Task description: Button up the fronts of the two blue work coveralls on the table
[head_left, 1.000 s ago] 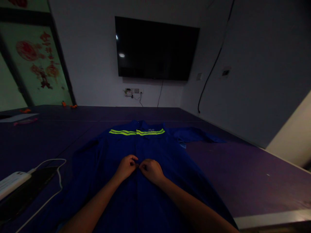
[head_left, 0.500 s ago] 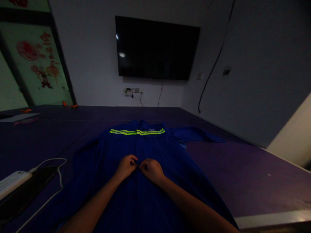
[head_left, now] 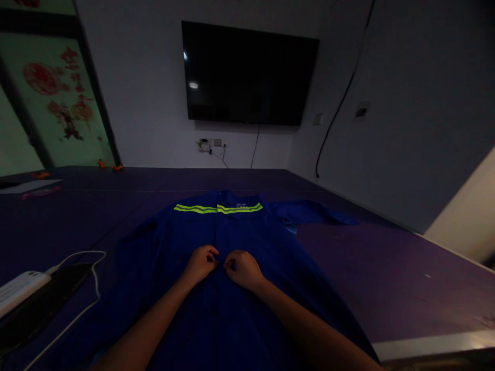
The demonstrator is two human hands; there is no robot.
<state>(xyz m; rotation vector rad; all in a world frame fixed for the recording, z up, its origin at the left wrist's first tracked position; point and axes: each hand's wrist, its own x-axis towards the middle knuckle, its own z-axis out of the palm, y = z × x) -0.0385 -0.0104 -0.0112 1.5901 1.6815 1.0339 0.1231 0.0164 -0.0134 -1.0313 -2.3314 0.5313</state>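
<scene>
A blue work jacket [head_left: 247, 234] with yellow-green reflective stripes across the chest lies spread face up in front of me, collar away from me. One sleeve stretches out to the right. My left hand [head_left: 201, 263] is at the front seam, thumb and fingers curled in a pinch at the fabric edge. Just right of it, my right hand [head_left: 243, 269] is curled the same way, its fingertips close to the seam. A small gap parts the two hands. The low light hides exactly what bit of cloth or fastener sits between the fingertips.
The jacket rests on a purple surface [head_left: 386, 268]. At the left, a white power strip [head_left: 23, 291] with a white cable [head_left: 96, 281] lies beside a dark flat item. Small orange objects [head_left: 117, 168] are near the far wall, below a wall-mounted television [head_left: 251, 77].
Both hands keep almost the same place at the seam. The right hand's fingertips have shifted very slightly rightward, away from the left. The jacket looks unchanged.
</scene>
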